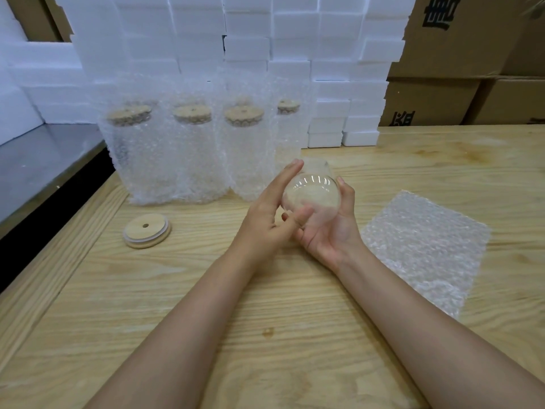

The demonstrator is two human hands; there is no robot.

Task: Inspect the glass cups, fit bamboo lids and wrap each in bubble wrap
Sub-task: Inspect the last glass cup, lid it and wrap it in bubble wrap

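One: Two hands on a single glass cup (309, 196)?

Two: Yes. It is held just above the tabletop (265, 349), tipped over so its round base faces the camera.

One: How does the left hand (267, 224) hold it?

Two: Long fingers lie straight up the cup's left side and the thumb crosses the base, so the glass is pinched between them.

One: And the right hand (330, 231)?

Two: Palm up under the cup, thumb up its right side and fingers curled beneath (their tips are partly hidden behind the glass and the other hand).

One: Where is the lid?

Two: One bamboo lid (147, 230) lies flat on the tabletop, well to the left of the hands, with a small hole in its middle.

One: Any wrap ready?

Two: A sheet of bubble wrap (424, 249) lies flat to the right, just beside the right wrist.

One: What stands behind?

Two: A row of wrapped cups (165, 154), upright, each with a bamboo lid showing through the wrap. I count four in front; whether more stand behind them I cannot tell. Beyond are stacked white foam blocks (265, 39), and cardboard boxes (460, 54) at the right.
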